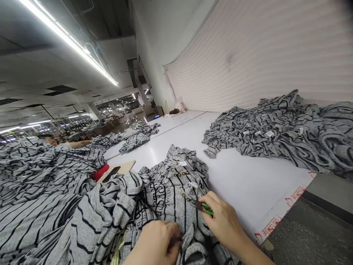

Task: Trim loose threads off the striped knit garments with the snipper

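Observation:
A grey garment [176,198] with black stripes, dark lettering and small buttons lies bunched on the table before me. My right hand [220,217] is closed round green-handled thread snips [202,207], whose dark blades point left over the cloth near the buttons. Lower down, my left hand [158,241] rests on the same garment with its fingers curled into the fabric. The fingertips are partly hidden, but a fold of cloth appears pinched there. A white label [182,163] shows near the garment's far end.
Heaps of striped garments [41,173] crowd the left, and another pile [275,129] lies at the right on the white table [228,184]. A dark phone [111,173] rests on a card beside something red [100,172]. Behind the left heap is another person [64,144].

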Tool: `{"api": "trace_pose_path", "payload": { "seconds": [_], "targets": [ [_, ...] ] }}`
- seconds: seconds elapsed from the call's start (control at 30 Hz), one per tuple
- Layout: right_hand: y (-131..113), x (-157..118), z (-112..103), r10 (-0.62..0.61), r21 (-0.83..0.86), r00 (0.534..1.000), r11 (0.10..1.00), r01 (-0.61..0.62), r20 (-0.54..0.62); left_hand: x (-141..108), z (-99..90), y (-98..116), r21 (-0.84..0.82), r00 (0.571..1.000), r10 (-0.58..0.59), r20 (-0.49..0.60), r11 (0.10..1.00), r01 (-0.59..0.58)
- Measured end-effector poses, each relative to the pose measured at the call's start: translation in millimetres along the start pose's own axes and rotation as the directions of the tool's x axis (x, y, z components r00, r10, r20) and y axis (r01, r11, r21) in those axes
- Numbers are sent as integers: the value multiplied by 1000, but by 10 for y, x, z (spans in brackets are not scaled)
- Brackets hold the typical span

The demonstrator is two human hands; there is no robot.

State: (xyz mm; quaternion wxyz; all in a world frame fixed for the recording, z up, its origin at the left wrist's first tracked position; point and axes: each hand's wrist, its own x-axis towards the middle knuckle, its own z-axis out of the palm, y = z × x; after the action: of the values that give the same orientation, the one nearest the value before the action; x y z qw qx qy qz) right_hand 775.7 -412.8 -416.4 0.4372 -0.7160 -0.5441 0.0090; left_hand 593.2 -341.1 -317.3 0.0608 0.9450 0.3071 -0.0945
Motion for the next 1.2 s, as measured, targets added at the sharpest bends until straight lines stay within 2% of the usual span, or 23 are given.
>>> {"api": "trace_pose_path", "payload": {
  "seconds": [0.07, 0.13, 0.23, 0.3, 0.37, 0.47, 0.57, 0.67, 0.73, 0.8, 0.9, 1.03, 1.1, 1.2],
  "targets": [
    [7, -37, 27, -6, 87, 998, 996, 11, -57, 10, 60, -16, 50, 996, -27, 87, 998, 23],
    [14, -79, 40, 11, 172, 996, 985, 3, -83, 13, 110, -24, 29, 994, -38, 101, 999, 35],
    [-10, -117, 45, 110, 348, 994, 932, -98, -13, 12, 136, 9, -187, 997, -61, -52, 981, 50],
    [-55, -121, 46, 175, 512, 983, 840, -177, 53, 28, 142, 60, -376, 987, -97, -129, 926, 42],
    [-115, -121, 46, 203, 661, 973, 716, -226, 113, 66, 162, 123, -510, 980, -132, -151, 859, 38],
    [-210, -135, 54, 207, 767, 961, 582, -270, 182, 147, 230, 207, -576, 964, -202, -170, 815, 69],
    [-276, -153, 70, 197, 778, 959, 562, -279, 202, 207, 315, 229, -584, 944, -255, -211, 807, 87],
    [-297, -129, 56, 153, 733, 971, 637, -240, 184, 212, 389, 164, -656, 945, -231, -230, 754, 25],
    [-293, -90, 5, 122, 647, 982, 740, -185, 141, 194, 422, 105, -728, 946, -239, -217, 685, 6],
    [-283, -59, -76, 67, 532, 993, 839, -111, 101, 174, 439, 71, -764, 930, -290, -225, 645, 16],
    [-265, -76, -202, -71, 370, 995, 928, 39, 71, 158, 446, 94, -687, 872, -355, -339, 726, 28],
    [-267, -184, -276, -285, 46, 955, 956, 290, -85, 172, 470, 174, -489, 806, -299, -511, 872, 14],
    [-287, -218, -275, -357, -82, 925, 934, 349, -127, 186, 497, 194, -414, 789, -258, -558, 910, 5],
    [-314, -220, -264, -368, -131, 920, 927, 352, -130, 200, 538, 195, -334, 767, -208, -607, 942, -9]
  ]
}}
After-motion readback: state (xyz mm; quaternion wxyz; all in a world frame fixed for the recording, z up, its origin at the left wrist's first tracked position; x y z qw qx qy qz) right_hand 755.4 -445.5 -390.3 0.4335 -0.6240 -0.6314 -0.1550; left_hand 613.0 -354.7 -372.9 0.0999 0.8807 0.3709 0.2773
